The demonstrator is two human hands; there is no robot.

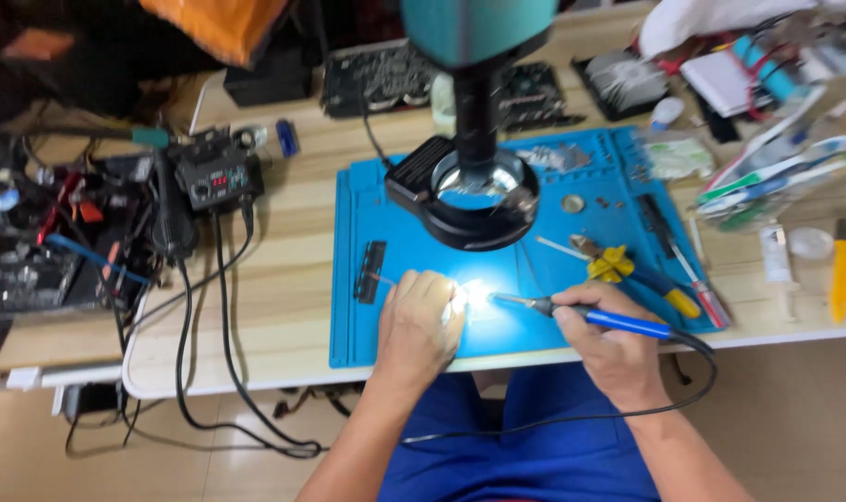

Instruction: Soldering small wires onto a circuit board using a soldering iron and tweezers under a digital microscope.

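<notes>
The soldering iron (585,314) has a blue handle, a slim metal tip and a black cord trailing off its rear end. It is lying nearly level over the front part of the blue mat (395,200), tip pointing at a bright lit spot just ahead of the mat's front edge. The right hand (613,339) is gripping the handle; its fingers are wrapping fully round it, pen-style.

The left hand (421,321) is resting on the mat's front edge, just left of the lit spot. Its fingers are curling down over a small workpiece (474,296); glare is washing the piece out, so form and grip can't be told.

Around the mat:
- Microscope w/ ring light (469,191), qty 1, is standing at mat centre, directly behind the lit spot and overhanging it.
- Yellow-handled pliers (627,270), qty 1, are lying on the mat's right part, near the iron.
- Black strip (370,271), qty 1, is lying on the mat's left part, just beside the left hand.
- Soldering station (216,177) w/ red display, qty 1, is sitting on the worktop (283,279) left of the mat; black cables are running off it over the front edge.
- Circuit boards (376,79), approx. 2, are lying behind the mat.
- Yellow-handled tool (842,270), qty 1, is lying well right of the mat.
</notes>
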